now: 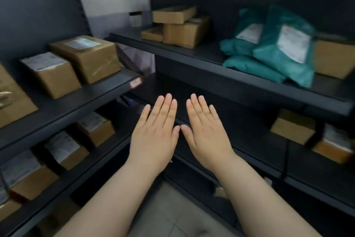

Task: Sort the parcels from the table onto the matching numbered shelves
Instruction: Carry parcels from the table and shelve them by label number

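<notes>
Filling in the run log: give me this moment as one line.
left hand: open, empty | right hand: open, empty | teal plastic mailer bags: on upper right dark shelf | brown cardboard boxes: on left dark shelf

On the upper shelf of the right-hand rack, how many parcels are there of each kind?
Brown cardboard boxes: 4
Teal plastic bags: 3
Total: 7
</notes>
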A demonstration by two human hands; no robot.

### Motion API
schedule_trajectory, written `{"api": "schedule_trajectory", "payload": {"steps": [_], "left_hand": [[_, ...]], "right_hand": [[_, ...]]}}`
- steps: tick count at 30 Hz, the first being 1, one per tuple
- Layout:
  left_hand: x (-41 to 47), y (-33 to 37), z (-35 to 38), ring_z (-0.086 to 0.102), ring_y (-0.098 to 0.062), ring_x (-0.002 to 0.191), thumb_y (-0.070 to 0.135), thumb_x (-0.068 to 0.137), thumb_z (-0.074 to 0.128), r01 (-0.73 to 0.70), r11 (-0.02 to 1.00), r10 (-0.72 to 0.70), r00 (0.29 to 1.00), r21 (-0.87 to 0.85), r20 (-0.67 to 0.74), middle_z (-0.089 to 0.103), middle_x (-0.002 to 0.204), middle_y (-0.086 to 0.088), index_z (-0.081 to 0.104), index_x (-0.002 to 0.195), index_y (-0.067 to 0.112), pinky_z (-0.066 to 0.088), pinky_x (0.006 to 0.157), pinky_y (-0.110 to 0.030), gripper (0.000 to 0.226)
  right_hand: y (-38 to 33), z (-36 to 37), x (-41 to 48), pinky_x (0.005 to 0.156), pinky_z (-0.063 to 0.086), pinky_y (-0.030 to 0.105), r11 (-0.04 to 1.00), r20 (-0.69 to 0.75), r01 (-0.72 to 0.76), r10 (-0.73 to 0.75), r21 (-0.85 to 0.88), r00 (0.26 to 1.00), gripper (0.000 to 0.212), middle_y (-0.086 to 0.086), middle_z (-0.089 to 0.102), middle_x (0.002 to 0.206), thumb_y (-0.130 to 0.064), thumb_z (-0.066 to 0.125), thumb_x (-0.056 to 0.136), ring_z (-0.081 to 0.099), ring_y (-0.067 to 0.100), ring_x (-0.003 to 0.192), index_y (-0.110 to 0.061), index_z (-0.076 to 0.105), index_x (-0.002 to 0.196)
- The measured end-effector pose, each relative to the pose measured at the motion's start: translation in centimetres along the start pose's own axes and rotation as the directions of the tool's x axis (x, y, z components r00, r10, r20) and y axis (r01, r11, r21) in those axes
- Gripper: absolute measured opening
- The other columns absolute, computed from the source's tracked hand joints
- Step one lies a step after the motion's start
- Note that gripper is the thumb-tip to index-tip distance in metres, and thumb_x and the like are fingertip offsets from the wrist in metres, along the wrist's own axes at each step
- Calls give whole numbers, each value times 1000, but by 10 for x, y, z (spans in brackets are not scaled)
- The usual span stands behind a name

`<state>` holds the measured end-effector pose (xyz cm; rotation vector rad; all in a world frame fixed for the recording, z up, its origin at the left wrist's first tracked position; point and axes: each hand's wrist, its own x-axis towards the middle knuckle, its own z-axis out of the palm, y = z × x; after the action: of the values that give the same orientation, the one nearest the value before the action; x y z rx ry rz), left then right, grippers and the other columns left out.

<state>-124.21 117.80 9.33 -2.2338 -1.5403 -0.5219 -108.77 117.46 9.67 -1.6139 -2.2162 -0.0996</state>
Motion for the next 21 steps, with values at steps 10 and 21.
{"api": "schedule_trajectory", "payload": {"steps": [10,21], "left_hand": [[1,211,-26,22,-24,143,40,94,27,-428,877,424,903,-217,-66,24,153,-11,26,146,8,14,115,-42,61],[-135,578,-101,31,-23,140,38,92,27,-761,425,782,581,-490,-226,30,151,-9,27,143,7,27,114,-44,59]], "right_hand": [[115,-94,-186,114,-4,35,862,-131,-460,441,-213,888,65,2,-6,153,-48,7,92,-8,16,142,-13,3,147],[210,-242,-556,110,25,43,293,-347,-888,841,-354,416,60,9,37,149,-43,28,94,26,23,139,-8,41,141]]}}
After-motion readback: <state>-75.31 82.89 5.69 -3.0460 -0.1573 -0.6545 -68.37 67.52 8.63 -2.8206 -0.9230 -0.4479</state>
